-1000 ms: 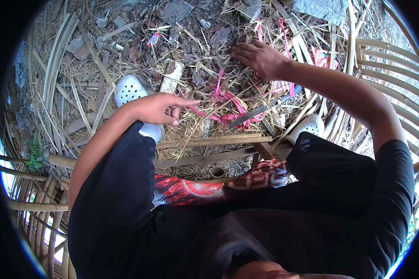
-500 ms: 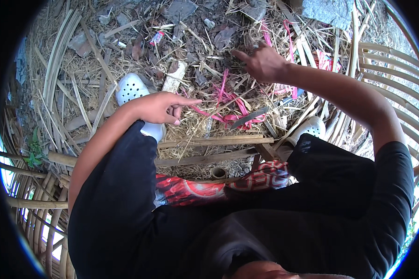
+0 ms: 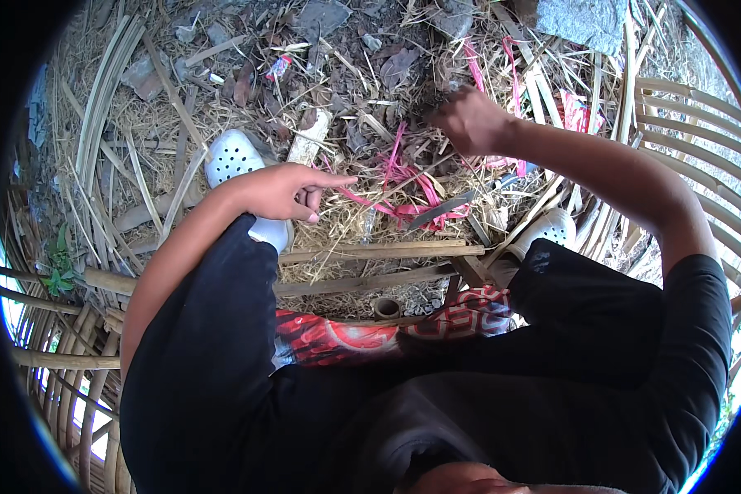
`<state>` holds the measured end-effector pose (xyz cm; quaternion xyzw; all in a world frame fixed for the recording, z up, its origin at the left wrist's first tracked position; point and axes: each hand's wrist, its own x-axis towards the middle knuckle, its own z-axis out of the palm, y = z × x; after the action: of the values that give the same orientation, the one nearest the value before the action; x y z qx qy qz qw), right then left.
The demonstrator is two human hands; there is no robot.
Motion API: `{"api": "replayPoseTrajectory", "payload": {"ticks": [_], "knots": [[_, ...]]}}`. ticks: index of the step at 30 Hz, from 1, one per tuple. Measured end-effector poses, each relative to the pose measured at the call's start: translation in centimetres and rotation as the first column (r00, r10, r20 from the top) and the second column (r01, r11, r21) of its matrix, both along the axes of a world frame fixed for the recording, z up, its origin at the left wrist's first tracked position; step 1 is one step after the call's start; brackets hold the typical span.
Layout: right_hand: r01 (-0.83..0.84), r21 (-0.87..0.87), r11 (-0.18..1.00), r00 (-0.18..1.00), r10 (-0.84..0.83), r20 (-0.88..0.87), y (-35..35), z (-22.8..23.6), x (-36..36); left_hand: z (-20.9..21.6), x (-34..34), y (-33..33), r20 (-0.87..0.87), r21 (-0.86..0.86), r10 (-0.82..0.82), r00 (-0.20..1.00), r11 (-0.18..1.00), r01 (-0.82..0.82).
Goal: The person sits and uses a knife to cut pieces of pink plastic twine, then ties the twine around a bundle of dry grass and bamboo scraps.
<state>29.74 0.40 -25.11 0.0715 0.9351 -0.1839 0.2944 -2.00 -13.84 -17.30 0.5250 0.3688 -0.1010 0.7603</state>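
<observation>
Closest to me, a red sack [image 3: 354, 336] lies across between the person's knees, with bold pale lettering and a fruit-like print on it, folds breaking up part of the letters. Past it run bamboo slats [image 3: 370, 250], and just beyond those a knife [image 3: 443, 212] rests on the straw over a tangle of pink ribbon [image 3: 430, 194], its long axis slanting from near left to far right. The left hand [image 3: 284, 191] hangs left of both, index finger stretched toward the ribbon's loose tail, the other fingers curled; I can't tell whether that grip pinches a strand. The right hand [image 3: 469, 122] is beyond the knife, nearer to it than the left, over dark soil; its fingers look bent but blurred, so I can't say if that grip holds anything. Off to its right sits a red packet [image 3: 575, 114], and farther left a small wrapper [image 3: 278, 67]; the print on both is unreadable. Farthest off lies a grey slab [image 3: 580, 23].
</observation>
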Motion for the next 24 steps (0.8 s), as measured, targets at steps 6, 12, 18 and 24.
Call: {"api": "replayPoseTrajectory", "payload": {"ticks": [6, 12, 18, 24], "knots": [[0.377, -0.012, 0.926, 0.915, -0.374, -0.153, 0.8, -0.7, -0.1, -0.2, 0.1, 0.0, 0.015, -0.001, 0.022, 1.0, 1.0, -0.022], [0.438, -0.059, 0.897, 0.8, -0.419, -0.43, 0.1, -1.4, -2.3, 0.1, 0.2, 0.1, -0.012, -0.023, 0.017, 1.0, 1.0, -0.017], [0.421, -0.153, 0.894, 0.878, -0.444, -0.178, -0.5, -2.4, -4.7, 0.4, 0.5, 0.5, -0.032, 0.003, -0.016, 0.999, 1.0, 0.016], [0.384, -0.082, 0.92, 0.92, -0.388, -0.047, -0.7, -1.3, -5.6, 0.6, 0.4, 0.6, -0.056, -0.013, -0.013, 0.998, 1.0, 0.013]]}}
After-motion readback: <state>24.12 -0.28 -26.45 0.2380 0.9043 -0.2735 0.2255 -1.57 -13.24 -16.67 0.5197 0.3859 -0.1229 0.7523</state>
